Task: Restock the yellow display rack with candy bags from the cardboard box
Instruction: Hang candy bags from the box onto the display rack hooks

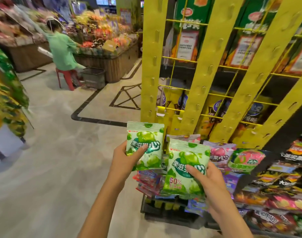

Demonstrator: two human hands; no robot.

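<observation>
My left hand (124,158) grips a green candy bag (146,134) by its lower left corner and holds it upright in front of the yellow display rack (196,79). My right hand (209,179) holds a second green candy bag (184,169), thumb across its front, just to the right and lower. Behind the bags, pink and purple candy bags (221,153) and a stack of red and blue ones (147,182) hang low on the rack. No cardboard box shows in view.
Shelves of dark and colourful snack bags (280,186) fill the lower right. A person in a green top (62,48) sits on a red stool (67,78) by a basket (93,77) at the produce stand. Grey floor (52,160) spreads to the left.
</observation>
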